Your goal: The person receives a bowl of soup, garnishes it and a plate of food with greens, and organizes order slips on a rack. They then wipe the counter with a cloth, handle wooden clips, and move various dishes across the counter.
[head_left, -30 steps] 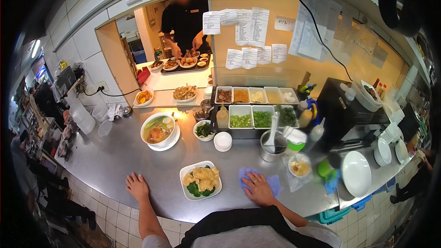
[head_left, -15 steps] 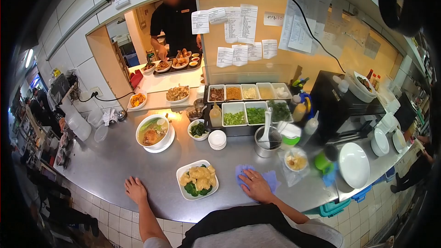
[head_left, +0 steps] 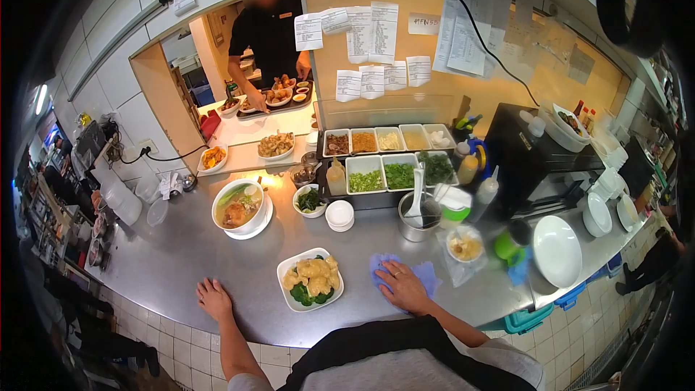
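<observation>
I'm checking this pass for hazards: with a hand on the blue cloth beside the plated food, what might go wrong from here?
The right hand presses a blue cloth close to the square plate of dumplings and greens; a wide wipe might nudge the plate or brush the food. That plate also sits fairly near the counter edge. Behind the cloth, the bagged bowl and metal pot with ladle could get bumped.

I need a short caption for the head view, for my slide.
Right hand flat on a blue cloth beside a plate of dumplings; left hand resting on the steel counter.
</observation>
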{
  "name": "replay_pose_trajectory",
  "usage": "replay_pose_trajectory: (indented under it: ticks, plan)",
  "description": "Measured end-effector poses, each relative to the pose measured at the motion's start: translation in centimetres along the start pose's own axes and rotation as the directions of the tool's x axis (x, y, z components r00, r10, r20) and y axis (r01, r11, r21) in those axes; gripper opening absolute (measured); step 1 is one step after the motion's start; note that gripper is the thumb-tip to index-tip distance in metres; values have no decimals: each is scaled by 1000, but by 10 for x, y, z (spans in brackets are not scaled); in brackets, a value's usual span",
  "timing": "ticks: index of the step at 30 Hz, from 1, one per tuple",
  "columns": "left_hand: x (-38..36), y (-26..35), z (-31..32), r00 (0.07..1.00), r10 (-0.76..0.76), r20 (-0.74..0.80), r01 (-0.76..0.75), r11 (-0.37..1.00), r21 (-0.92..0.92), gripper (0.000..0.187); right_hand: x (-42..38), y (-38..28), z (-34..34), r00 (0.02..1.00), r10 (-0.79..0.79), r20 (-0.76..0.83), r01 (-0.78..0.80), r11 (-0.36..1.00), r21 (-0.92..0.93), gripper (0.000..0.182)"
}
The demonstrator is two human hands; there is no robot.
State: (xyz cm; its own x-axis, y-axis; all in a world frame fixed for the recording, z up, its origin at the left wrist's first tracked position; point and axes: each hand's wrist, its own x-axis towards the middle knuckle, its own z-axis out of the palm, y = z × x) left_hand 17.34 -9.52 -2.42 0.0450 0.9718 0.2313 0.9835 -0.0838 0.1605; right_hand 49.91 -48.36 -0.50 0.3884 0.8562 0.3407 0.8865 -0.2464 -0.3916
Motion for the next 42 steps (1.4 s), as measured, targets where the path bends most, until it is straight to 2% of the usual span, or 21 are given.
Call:
replay_pose_trajectory:
  ticks: [12, 18, 20, 24, 26, 27, 29, 30, 32, 34, 35, 36, 37, 38, 40, 42]
  plan:
    - [4, -5, 10, 1000, 7, -21, -7, 1000, 17, 50, 0, 0, -1, 1000, 1, 10, 0, 1000, -2, 37]
    - [3, -3, 6, 1000, 17, -23, -17, 1000, 18, 51, 0, 4, 3, 1000, 8, -7, -8, 1000, -2, 29]
    - [2, -3, 6, 1000, 7, -12, -7, 1000, 16, 51, 3, 7, 5, 1000, 5, -26, -4, 999, 52, 23]
    - [2, -3, 7, 1000, 14, -25, -13, 1000, 15, 51, 9, 5, 4, 1000, 12, -21, -11, 999, 46, 23]
    - [2, -3, 7, 1000, 13, -26, -12, 1000, 4, 51, 14, 4, 0, 996, 2, 84, -3, 1000, 5, 27]
    - [2, -3, 8, 999, 13, -30, -13, 1000, 3, 51, 21, -1, -8, 997, 0, 80, -1, 1000, 5, 27]
    - [3, -5, 8, 1000, 18, -20, -18, 1000, 1, 52, 37, -12, -31, 972, 14, 236, -39, 994, 103, 31]
    - [4, -4, 9, 1000, 19, -23, -19, 1000, 0, 52, 49, -15, -49, 973, 14, 232, -39, 994, 104, 31]
    - [3, -5, 9, 1000, 22, -23, -21, 1000, 7, 52, 85, -15, -92, 967, -236, 99, 220, 964, 150, 34]
    - [4, -6, 10, 1000, 22, -20, -22, 1000, 1, 52, 127, -9, -133, 959, -284, -1, 284, 959, 7, 35]
    - [4, -6, 11, 1000, 20, -16, -20, 1000, -6, 52, 151, 4, -143, 966, -259, -17, 258, 965, -55, 36]
    - [5, -6, 11, 1000, 21, -19, -21, 1000, -5, 52, 175, 18, -150, 971, -235, -35, 230, 966, -117, 36]
    - [5, -7, 12, 1000, 22, -17, -22, 1000, -3, 52, 199, 34, -156, 989, -146, -23, 141, 977, -161, 36]
    - [6, -7, 13, 1000, 23, -16, -23, 1000, -1, 51, 224, 54, -160, 979, -178, -98, 155, 966, -207, 34]
    - [7, -9, 17, 999, 24, -22, -24, 1000, 0, 51, 272, 114, -147, 983, -111, -143, 54, 933, -355, 43]
    - [8, -10, 19, 999, 24, -26, -24, 1000, 2, 51, 308, 154, -148, 994, 16, -108, -59, 906, -418, 49]
